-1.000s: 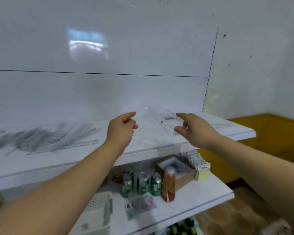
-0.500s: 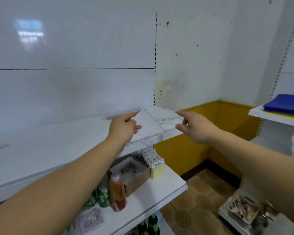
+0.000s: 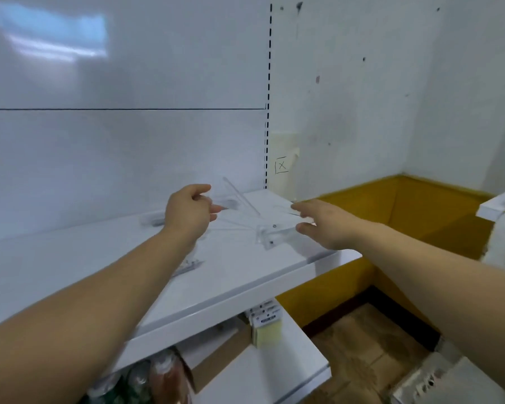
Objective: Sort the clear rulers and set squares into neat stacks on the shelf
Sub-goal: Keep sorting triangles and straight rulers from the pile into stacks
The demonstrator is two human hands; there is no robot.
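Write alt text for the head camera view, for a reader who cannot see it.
A left hand and right hand reach from either side to a loose cluster of clear set squares and rulers near the right end of a white shelf; blur hides each grip. Below, a lower shelf holds a yellow notepad.

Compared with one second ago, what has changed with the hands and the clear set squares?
Both hands carried the clear set squares rightward to the right end of the shelf, low over it. The left hand and right hand still hold their two sides; nothing was released.
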